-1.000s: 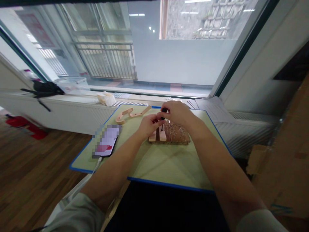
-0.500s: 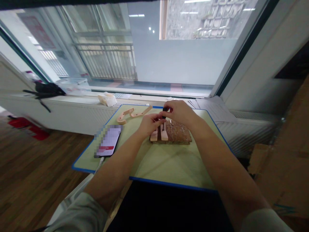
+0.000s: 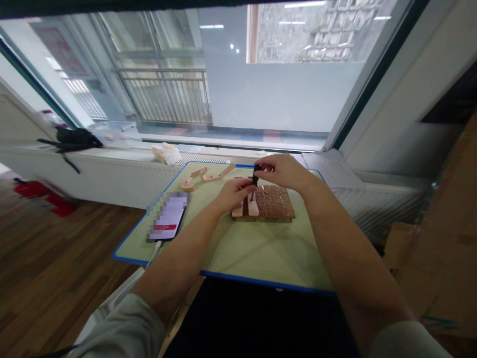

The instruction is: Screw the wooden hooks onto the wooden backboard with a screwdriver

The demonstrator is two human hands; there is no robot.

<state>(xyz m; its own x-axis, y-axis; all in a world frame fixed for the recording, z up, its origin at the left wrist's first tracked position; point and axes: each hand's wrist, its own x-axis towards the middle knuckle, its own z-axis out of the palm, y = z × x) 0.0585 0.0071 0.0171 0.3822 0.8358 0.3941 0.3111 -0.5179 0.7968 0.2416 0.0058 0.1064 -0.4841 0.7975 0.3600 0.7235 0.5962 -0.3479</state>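
A black-handled screwdriver point(image 3: 256, 174) stands nearly upright, its shaft pointing down at a pale wooden piece point(image 3: 253, 208). High on the handle, the fingertips of my right hand point(image 3: 279, 168) are closed around it. My left hand point(image 3: 233, 193) pinches lower down, where handle meets shaft, with its palm over the wood. Both pale pieces, this one and a second wooden piece point(image 3: 237, 211) on its left, lie on a brown slatted wooden board point(image 3: 276, 204). The screwdriver's tip is too small to make out clearly.
The board rests on a green table point(image 3: 261, 253) with blue edging. Curved wooden parts point(image 3: 194, 179) lie at its back left, and a phone point(image 3: 169, 216) with a cable is left of my forearm. A cardboard box point(image 3: 436, 248) stands to the right.
My right hand has shifted slightly to the right and its grip has loosened a little, so more of the black handle shows. My left hand stays at the screwdriver.
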